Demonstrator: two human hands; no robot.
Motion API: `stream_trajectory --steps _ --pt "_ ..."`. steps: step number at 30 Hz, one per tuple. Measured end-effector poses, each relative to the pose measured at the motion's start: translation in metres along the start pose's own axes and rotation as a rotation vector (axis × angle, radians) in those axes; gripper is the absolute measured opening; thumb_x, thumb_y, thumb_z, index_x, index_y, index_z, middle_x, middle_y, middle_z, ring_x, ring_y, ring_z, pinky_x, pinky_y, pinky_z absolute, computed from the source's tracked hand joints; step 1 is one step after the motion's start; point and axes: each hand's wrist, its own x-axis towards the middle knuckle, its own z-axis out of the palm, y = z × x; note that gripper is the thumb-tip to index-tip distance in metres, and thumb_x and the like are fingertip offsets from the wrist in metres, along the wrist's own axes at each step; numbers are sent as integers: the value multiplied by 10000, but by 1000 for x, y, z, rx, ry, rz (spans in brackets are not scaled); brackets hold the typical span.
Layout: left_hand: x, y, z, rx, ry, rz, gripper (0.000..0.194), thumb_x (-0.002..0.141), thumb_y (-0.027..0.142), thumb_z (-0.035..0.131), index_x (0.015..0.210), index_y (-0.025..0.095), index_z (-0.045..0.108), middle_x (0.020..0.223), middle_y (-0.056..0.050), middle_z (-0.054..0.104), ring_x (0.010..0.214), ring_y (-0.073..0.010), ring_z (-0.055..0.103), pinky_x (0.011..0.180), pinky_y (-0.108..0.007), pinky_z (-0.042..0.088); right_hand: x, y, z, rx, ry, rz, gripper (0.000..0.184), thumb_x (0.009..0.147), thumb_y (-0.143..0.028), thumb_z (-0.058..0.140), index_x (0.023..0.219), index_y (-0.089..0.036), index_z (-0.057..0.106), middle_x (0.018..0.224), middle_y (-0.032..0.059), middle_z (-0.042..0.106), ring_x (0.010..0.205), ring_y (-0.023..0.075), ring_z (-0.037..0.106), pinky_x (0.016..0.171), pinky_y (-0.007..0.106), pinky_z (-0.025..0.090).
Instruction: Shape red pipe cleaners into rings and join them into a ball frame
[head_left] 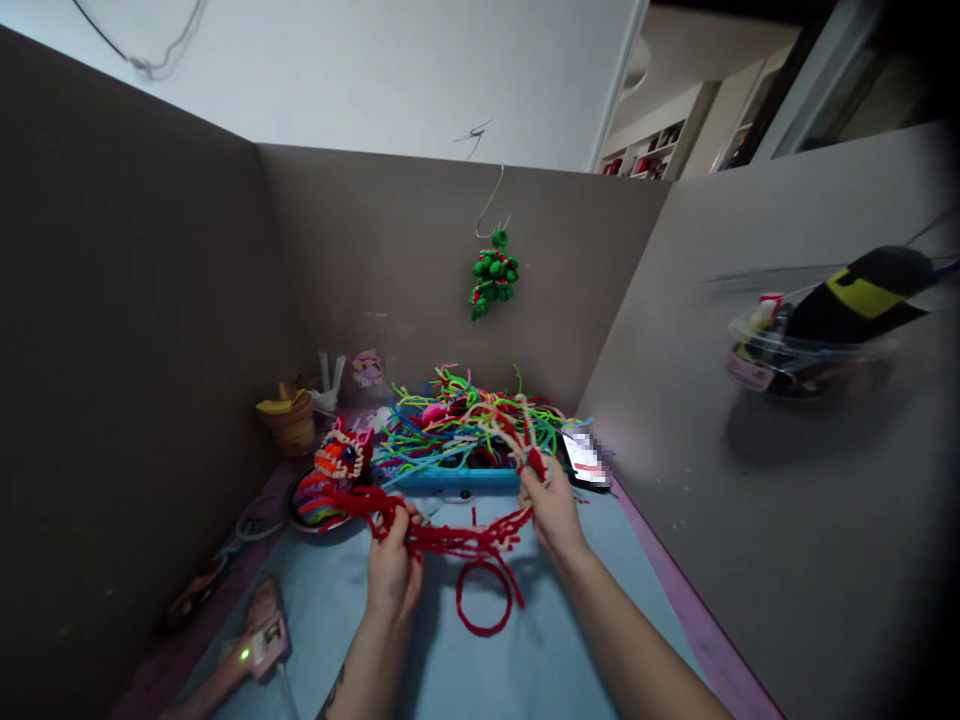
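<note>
A bundle of red pipe cleaners (457,541) stretches between my two hands, above the blue table surface. My left hand (395,565) is closed round its left part, and strands stick out past the fingers toward the bowl. Closed on the other end, my right hand (553,505) also has pale pinkish strands standing up above its fingers. A red pipe cleaner ring (484,632) shows just below the bundle; whether it hangs from it or lies on the table I cannot tell. Parts of the bundle inside both fists are hidden.
A blue tray (457,480) heaped with colourful pipe cleaners (420,430) stands behind. A phone (589,460) lies right of it. On the left are a bowl with an orange-red fuzzy figure (341,455) and a pink glue gun (262,635). A green ornament (494,275) hangs behind.
</note>
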Motion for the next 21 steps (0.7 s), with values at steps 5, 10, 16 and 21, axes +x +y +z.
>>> stream_trajectory --steps 5,10,16,21 --pt "-2 4 2 -14 87 112 212 634 202 795 761 194 625 670 55 657 637 -91 608 687 -220 495 13 -12 -7 287 157 -85 263 675 -294 712 771 -223 477 662 -73 501 439 39 354 395 172 307" --pt "-1 4 1 -73 154 93 140 712 89 704 717 203 624 669 66 667 702 -109 649 807 -272 507 21 -23 -12 415 192 -136 251 642 -186 715 754 -209 491 670 -70 502 457 23 376 397 143 309" --pt "9 18 -2 -114 205 138 146 783 73 621 712 200 624 663 63 668 762 -109 660 901 -300 480 30 -34 -23 454 276 -218 237 606 -127 678 721 -190 481 654 -78 500 453 17 382 409 140 325" --pt "9 27 -1 -67 121 254 74 757 136 668 782 200 641 719 45 691 844 -141 678 937 -320 458 43 -43 -34 371 302 -313 191 646 -149 642 736 -195 480 603 -91 484 445 39 401 423 156 335"
